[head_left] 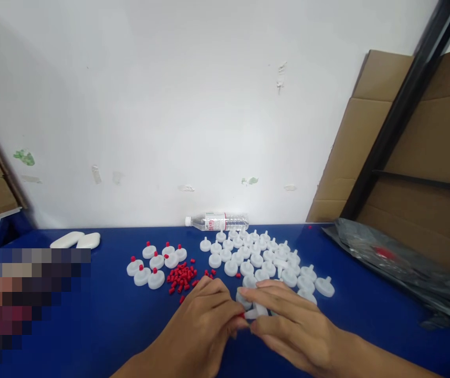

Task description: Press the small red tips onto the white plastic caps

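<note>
The left hand (207,320) pinches a red cap (242,315) at the tip of one white lid (261,311) (the right hand (297,323) pinches this lid).

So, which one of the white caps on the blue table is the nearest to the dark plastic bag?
The white cap at the far right end of the group; every other visible one lies farther left, away from the dark plastic bag.
</note>
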Demonstrator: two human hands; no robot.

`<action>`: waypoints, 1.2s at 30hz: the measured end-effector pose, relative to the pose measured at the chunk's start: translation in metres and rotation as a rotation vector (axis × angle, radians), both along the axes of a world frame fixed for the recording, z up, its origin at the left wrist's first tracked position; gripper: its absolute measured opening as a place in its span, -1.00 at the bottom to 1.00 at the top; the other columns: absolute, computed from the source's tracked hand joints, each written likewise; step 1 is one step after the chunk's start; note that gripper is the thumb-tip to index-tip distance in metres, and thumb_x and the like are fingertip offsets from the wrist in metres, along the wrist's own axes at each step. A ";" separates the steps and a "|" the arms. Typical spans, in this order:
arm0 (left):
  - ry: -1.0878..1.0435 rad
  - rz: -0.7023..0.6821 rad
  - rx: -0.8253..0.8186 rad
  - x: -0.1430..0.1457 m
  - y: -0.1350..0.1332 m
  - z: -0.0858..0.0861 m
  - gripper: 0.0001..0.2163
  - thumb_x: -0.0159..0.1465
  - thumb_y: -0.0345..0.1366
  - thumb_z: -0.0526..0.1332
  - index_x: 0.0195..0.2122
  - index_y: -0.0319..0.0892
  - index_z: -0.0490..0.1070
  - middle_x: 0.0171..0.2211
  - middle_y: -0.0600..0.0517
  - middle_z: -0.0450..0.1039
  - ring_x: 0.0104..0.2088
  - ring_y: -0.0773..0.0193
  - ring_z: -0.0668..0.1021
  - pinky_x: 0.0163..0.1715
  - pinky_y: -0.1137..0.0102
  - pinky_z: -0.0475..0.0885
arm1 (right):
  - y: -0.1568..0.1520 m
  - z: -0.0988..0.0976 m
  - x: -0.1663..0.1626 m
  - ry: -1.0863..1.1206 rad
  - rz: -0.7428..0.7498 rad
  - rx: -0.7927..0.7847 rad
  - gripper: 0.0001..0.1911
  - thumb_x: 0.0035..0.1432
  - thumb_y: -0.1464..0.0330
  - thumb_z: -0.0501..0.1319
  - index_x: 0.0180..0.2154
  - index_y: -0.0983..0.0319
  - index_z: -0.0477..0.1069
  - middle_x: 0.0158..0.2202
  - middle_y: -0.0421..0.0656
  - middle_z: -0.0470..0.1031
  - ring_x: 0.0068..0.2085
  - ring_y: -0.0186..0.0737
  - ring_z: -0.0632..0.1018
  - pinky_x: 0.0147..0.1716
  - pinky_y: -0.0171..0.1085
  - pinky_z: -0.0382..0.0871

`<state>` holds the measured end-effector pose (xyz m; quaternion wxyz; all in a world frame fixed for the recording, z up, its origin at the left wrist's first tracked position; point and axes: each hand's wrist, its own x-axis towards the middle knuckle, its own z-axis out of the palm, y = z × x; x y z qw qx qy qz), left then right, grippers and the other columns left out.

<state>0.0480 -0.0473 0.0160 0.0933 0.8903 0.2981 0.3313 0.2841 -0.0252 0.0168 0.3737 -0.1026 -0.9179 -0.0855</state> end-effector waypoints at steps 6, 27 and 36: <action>-0.133 -0.019 0.112 0.006 0.005 -0.020 -0.76 0.38 -0.50 0.01 -0.42 -0.15 0.29 -0.48 0.06 0.42 -0.39 0.25 0.40 -0.32 0.31 0.20 | -0.003 -0.006 -0.001 0.002 0.021 -0.069 -0.94 0.40 0.50 0.18 -0.13 0.30 0.42 -0.03 0.10 0.61 0.02 -0.16 0.63 0.18 -0.12 0.47; -0.014 0.053 -0.214 0.003 -0.004 0.002 -0.70 0.44 -0.40 0.03 -0.45 -0.16 0.36 -0.43 0.04 0.45 -0.32 0.25 0.45 -0.19 0.30 0.29 | -0.008 -0.001 -0.010 0.065 -0.047 0.079 -0.89 0.46 0.41 0.14 -0.11 0.27 0.43 -0.09 0.00 0.67 -0.04 -0.28 0.68 0.27 -0.26 0.33; -0.044 0.119 -0.095 -0.014 0.007 0.014 -0.80 0.44 -0.45 0.03 -0.24 -0.14 0.42 -0.33 0.03 0.46 -0.26 0.21 0.43 -0.15 0.25 0.35 | 0.002 0.002 0.003 -0.109 -0.230 -0.085 -0.73 0.48 0.34 0.08 0.13 0.22 0.36 0.15 0.00 0.54 0.18 -0.13 0.54 0.35 0.01 0.20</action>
